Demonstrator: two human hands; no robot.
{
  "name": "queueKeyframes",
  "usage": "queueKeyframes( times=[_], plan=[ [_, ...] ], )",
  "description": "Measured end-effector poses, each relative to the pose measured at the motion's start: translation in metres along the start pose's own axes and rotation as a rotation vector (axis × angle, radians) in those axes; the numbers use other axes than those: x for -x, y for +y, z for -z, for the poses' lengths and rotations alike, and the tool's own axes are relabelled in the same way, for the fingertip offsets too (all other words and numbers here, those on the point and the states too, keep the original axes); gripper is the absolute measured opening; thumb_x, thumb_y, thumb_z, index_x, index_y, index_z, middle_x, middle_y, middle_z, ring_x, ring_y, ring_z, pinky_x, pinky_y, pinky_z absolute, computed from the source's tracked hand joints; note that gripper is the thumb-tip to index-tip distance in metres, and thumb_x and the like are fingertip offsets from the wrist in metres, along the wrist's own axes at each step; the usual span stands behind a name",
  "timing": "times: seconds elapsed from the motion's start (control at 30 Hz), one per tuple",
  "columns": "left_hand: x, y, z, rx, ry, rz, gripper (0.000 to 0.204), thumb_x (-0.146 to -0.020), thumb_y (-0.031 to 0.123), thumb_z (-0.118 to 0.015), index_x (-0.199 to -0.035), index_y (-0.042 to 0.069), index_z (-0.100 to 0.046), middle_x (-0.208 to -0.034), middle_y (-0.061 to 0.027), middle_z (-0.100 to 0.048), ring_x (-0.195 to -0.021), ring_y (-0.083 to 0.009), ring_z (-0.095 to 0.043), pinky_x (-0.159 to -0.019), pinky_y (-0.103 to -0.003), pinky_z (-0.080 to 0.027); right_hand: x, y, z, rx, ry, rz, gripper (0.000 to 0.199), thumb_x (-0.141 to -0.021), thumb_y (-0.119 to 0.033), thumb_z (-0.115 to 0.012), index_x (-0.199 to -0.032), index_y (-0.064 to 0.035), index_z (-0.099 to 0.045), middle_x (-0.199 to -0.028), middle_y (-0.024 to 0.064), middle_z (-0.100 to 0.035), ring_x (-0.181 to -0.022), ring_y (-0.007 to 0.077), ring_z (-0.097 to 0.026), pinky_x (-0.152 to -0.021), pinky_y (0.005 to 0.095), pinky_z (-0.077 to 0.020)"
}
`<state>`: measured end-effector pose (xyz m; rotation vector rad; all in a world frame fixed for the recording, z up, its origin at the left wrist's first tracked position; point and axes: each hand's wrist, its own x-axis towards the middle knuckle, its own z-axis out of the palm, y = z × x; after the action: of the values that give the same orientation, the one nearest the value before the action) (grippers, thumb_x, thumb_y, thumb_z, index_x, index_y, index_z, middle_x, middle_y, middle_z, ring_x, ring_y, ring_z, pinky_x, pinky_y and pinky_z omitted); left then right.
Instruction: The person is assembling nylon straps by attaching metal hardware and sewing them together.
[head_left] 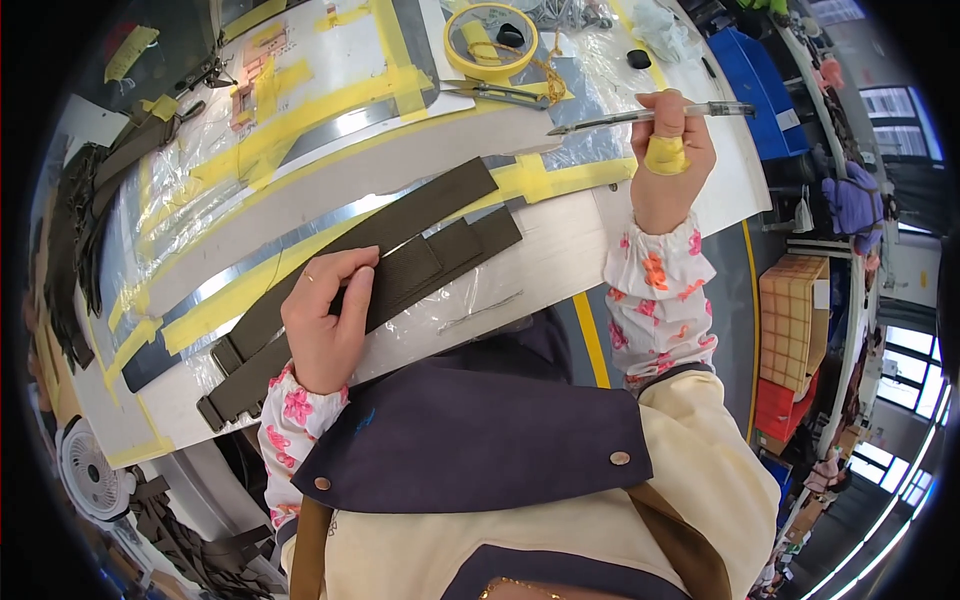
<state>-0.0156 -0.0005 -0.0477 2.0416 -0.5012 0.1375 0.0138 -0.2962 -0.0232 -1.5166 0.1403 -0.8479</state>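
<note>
The right hand grips a pen while the left hand touches dark straps, fingers curled, any pinch unclear.

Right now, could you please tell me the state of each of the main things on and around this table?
Right hand: closed around the pen
Pen: held, tip pointing left
Left hand: curled, resting on the two dark straps
Two dark straps: lying side by side
Tape roll: lying flat
Snips: lying by the tape roll
Fan: running or not, cannot tell
</note>
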Motion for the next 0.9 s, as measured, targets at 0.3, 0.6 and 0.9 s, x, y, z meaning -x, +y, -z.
queueKeyframes(
  times=[0.3, 0.6, 0.9],
  plan=[
    [0.002, 0.018, 0.002, 0.671, -0.040, 0.292, 0.020, -0.087, 0.004, -0.051, -0.105, -0.004, -0.056, -0.091, -0.0073, -0.061, -0.084, -0.0099, -0.056, -0.074, -0.021, -0.043, 0.070, -0.027, -0.039, -0.548, -0.398, -0.673, 0.029, -0.087, -0.027, -0.055, -0.097, -0.0005, -0.057, -0.074, 0.0133, -0.062, -0.045, 0.0074, -0.044, -0.044, 0.0173, -0.0335],
    [0.008, 0.024, 0.009, 0.842, 0.073, 0.290, 0.026, -0.084, 0.002, -0.056, -0.109, -0.003, -0.054, -0.092, -0.0074, -0.061, -0.084, -0.0087, -0.055, -0.074, -0.019, -0.043, 0.093, -0.028, -0.061, -0.571, -0.518, -0.720, 0.027, -0.087, -0.026, -0.055, -0.099, -0.0018, -0.057, -0.077, 0.0136, -0.063, -0.045, 0.0069, -0.044, -0.044, 0.0178, -0.0344],
    [0.006, 0.023, 0.063, 0.456, 0.283, 0.174, 0.025, -0.087, 0.008, -0.050, -0.110, -0.002, -0.053, -0.099, -0.0082, -0.059, -0.092, -0.0132, -0.055, -0.081, -0.025, -0.043, 0.073, -0.045, -0.058, -0.100, -0.639, -0.288, 0.033, -0.088, -0.031, -0.052, -0.071, -0.0030, -0.050, -0.055, 0.0052, -0.046, -0.046, 0.0113, -0.036, -0.044, 0.0245, -0.0317]
  ],
)
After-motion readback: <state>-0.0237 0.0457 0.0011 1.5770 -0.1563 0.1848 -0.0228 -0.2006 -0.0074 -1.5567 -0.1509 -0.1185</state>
